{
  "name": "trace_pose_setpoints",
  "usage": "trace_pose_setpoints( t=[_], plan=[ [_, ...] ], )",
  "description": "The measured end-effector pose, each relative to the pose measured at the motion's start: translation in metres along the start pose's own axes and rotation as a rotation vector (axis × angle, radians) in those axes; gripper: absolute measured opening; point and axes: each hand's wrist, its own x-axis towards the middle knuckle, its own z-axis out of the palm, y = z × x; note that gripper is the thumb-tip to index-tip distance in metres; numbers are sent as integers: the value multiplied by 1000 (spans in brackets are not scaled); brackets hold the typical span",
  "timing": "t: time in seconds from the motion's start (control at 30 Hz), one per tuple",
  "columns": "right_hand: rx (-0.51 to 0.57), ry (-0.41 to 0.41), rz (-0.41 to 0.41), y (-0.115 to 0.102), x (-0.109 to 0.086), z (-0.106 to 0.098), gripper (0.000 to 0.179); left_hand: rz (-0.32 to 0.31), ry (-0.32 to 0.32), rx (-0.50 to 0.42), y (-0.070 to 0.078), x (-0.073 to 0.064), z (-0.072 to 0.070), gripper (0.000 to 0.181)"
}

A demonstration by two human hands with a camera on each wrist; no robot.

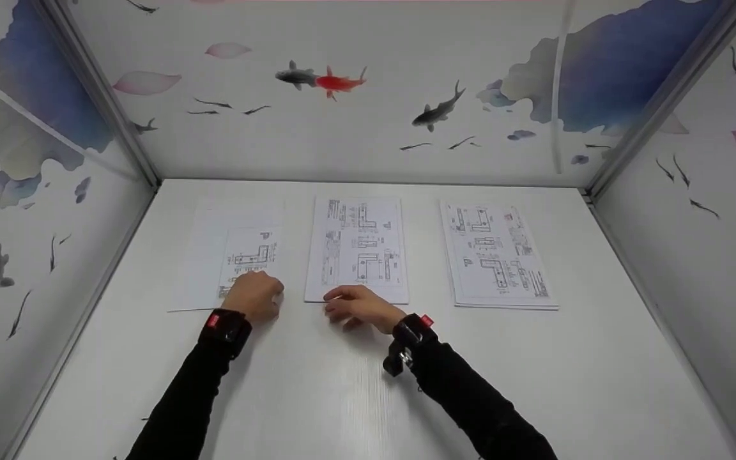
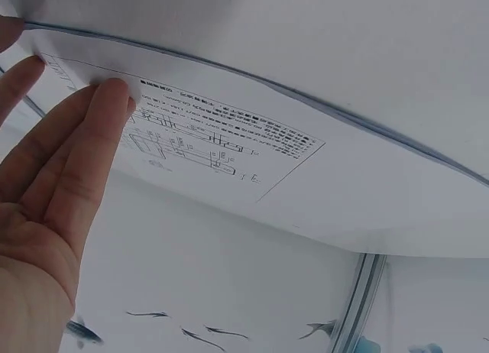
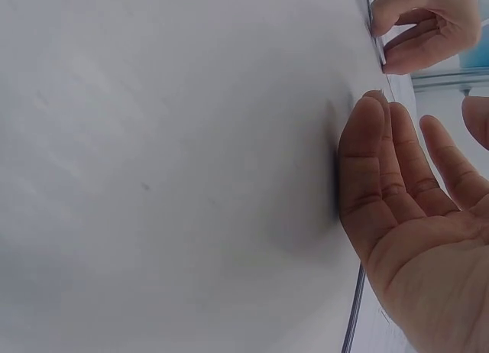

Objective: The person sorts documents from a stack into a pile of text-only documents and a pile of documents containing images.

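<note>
My left hand is at the near right corner of the left stack of paper, a printed line drawing showing beyond the knuckles. In the left wrist view its fingers lie on the printed sheet close to the edge. The right wrist view shows the left thumb and fingers pinching that edge. My right hand rests with loosely bent fingers by the near edge of the middle stack of drawings. Nothing shows between its fingers and thumb.
A third stack of technical drawings lies to the right on the white table. Panels printed with fish and petals enclose the table at the back and both sides, with metal posts at the back corners.
</note>
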Motion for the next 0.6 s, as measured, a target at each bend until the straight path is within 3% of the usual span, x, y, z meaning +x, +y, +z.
trace_pose_setpoints(
  t=[0.37, 0.6],
  plan=[
    [-6, -4, -11, -2, 0, 1, 35, 3, 91, 15, -5, -3, 9, 4],
    [9, -15, -10, -4, 1, 9, 35, -25, 128, 56, -1, -4, 13, 8]
  ],
)
